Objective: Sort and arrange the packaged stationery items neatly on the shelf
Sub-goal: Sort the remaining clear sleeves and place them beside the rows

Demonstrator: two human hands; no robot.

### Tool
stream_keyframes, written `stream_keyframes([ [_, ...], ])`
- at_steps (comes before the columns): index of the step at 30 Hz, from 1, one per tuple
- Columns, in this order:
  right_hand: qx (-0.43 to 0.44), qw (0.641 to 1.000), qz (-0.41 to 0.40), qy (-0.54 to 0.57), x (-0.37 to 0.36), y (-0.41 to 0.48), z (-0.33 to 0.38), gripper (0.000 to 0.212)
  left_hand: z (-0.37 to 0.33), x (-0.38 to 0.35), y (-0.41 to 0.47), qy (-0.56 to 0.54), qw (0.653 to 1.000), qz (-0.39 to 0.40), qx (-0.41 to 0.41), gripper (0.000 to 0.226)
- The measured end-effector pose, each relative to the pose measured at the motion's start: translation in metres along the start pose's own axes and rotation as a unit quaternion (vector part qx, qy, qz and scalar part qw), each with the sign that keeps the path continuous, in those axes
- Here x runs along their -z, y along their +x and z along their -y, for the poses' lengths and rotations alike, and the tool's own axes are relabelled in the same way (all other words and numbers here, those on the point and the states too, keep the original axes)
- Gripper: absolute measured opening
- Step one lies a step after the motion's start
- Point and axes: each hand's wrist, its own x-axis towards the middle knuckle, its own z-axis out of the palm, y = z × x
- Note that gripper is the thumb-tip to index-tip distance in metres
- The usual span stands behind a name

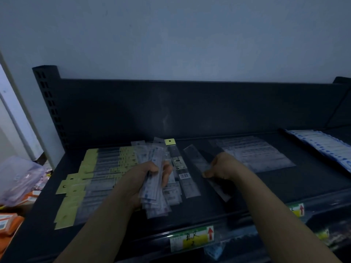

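The left hand [146, 179] is curled around a thick bundle of clear packets [154, 179], held above the dark shelf [284, 179]; the right hand [224, 168] pinches a single clear packet [214, 179] by its edge, slanted just over the shelf; to the left lies a fanned row of yellow-topped packets [91, 179]; between the hands rests a yellow-tabbed packet [177, 164]; right of the right hand lies a flat spread of clear packets [262, 154]; blue-printed packets [326, 147] line the far right.
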Motion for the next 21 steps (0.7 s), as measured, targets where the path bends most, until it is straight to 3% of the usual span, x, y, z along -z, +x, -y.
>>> stream_keyframes([
  [4, 0.031, 0.994, -0.01, 0.108, 0.001, -0.008, -0.007, 0.019, 0.0, 0.0, 0.0, 0.014, 1.0, 0.013, -0.006, 0.026],
  [7, 0.059, 0.964, -0.02, 0.257, -0.001, -0.014, -0.012, 0.019, 0.0, -0.001, 0.001, -0.007, 1.0, 0.028, 0.002, 0.021],
  [11, 0.122, 0.9, 0.108, 0.404, 0.0, -0.029, -0.009, 0.011, 0.001, -0.007, 0.0, -0.018, 0.998, 0.058, 0.028, 0.016],
  [14, 0.169, 0.886, 0.219, 0.372, 0.008, -0.034, -0.01, 0.012, -0.004, -0.008, 0.0, -0.034, 0.994, 0.09, 0.06, 0.039],
  [18, 0.198, 0.898, 0.27, 0.285, 0.013, -0.031, -0.014, 0.01, -0.012, -0.003, 0.0, 0.003, 0.991, 0.099, 0.095, 0.073],
  [21, 0.197, 0.9, 0.273, 0.275, 0.015, -0.028, -0.014, 0.016, -0.018, -0.001, -0.007, 0.064, 0.981, 0.133, 0.124, 0.067],
])
